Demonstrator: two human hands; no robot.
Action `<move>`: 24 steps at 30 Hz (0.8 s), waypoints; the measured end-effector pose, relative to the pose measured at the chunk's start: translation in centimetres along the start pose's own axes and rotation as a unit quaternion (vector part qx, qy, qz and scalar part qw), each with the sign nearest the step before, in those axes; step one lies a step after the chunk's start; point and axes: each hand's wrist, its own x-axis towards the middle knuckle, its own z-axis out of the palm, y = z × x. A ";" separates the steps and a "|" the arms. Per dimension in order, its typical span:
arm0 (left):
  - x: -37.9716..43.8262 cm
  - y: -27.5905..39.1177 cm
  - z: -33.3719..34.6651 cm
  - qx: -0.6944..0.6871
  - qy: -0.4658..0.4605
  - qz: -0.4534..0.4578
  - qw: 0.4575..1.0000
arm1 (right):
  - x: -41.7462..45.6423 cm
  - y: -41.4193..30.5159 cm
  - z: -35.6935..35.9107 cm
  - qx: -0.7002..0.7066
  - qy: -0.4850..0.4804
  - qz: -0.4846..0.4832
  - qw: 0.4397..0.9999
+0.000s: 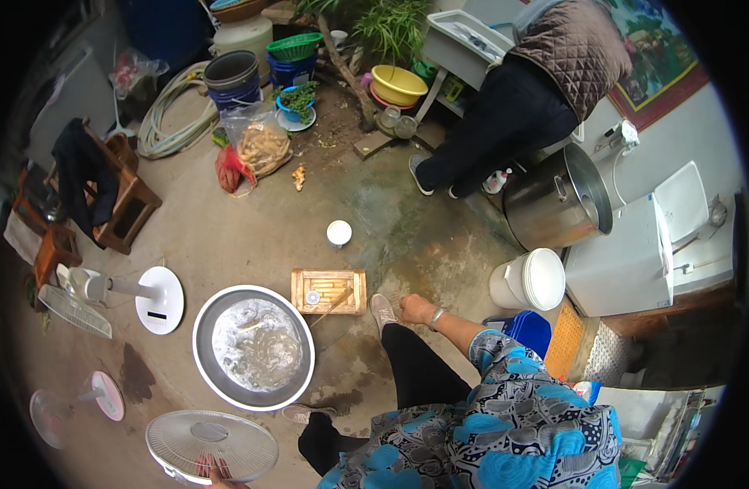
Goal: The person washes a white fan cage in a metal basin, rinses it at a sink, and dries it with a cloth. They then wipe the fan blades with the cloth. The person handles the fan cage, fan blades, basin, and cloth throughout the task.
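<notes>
My left hand [218, 478] grips the rim of a round wire fan grille [210, 422] at the lower edge of the view; its fingers show through the wires. To the other side, my right hand [417, 310], with a bracelet at the wrist, hangs above the floor beside my shoe, loosely curled with nothing visible in it. A wide metal basin [203, 348] stands on the floor between my feet and the fans. Foamy, cloudy water [258, 345] fills its bottom, and a pale brown object floats in it.
A low bamboo stool [357, 292] bearing a stick stands by the basin, near a white tub [339, 233]. A white fan base [160, 301] and a pink one [108, 396] stand nearby. A person [509, 110] bends at a sink [450, 52]. White bucket [512, 284] and steel pot [533, 202] stand behind.
</notes>
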 end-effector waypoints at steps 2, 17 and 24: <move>-1.6 1.2 1.2 0.005 -0.002 0.020 1.000 | -2.0 6.4 0.0 -0.017 -0.042 0.037 0.998; -1.1 5.5 11.4 -0.002 -0.275 0.110 0.955 | -30.5 21.0 20.2 0.286 -0.206 0.333 0.875; -0.8 6.2 7.9 0.086 -0.321 0.173 0.927 | -35.3 15.1 32.4 0.559 -0.113 0.395 0.720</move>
